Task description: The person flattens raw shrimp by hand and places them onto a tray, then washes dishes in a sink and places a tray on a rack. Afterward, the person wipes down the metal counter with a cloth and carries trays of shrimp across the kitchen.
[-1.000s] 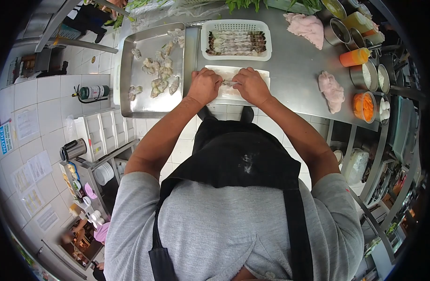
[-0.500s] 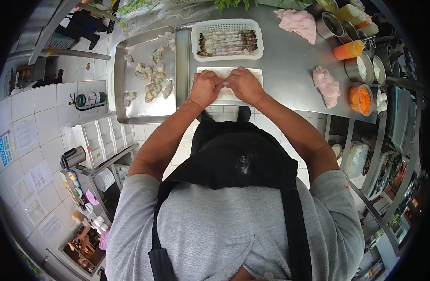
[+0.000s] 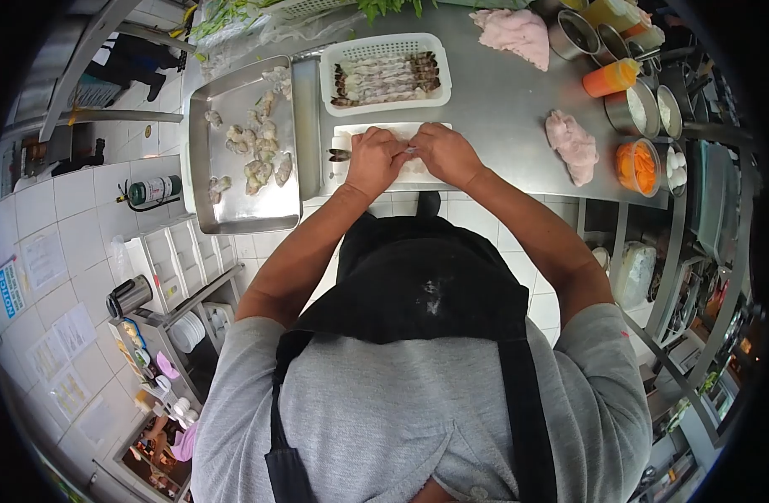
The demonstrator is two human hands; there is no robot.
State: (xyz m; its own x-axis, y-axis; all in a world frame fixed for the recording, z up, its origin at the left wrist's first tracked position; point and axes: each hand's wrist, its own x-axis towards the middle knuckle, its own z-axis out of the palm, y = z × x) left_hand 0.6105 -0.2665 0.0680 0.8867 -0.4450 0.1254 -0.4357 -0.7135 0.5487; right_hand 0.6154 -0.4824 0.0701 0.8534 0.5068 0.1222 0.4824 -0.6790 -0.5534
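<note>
From where I stand, the person has both bare hands close together over a flat white board (image 3: 342,175) laid along the near edge of the steel surface (image 3: 518,142), right in front of the body, where both arms reach it easily. The grip of each hand is closed on a pale, slender shrimp with a dark tail fan (image 3: 340,155): the left hand (image 3: 374,159) covers its middle, the tail poking out on the left, while the right hand (image 3: 448,156) pinches near the other end, seemingly to keep it straight. The fingers hide most of the body. Just beyond the board sits a white perforated plastic basket (image 3: 326,74), its shrimps (image 3: 387,80) lined up in parallel, presumably so they stay straight and fit closely. A deep rectangular steel tray (image 3: 225,201) stands at the near left corner, within easy reach, with loose greyish shrimps (image 3: 258,142) scattered inside. A crumpled pink cloth (image 3: 572,147) lies towards the near right corner, apart from the board, perhaps to leave the hands room.
</note>
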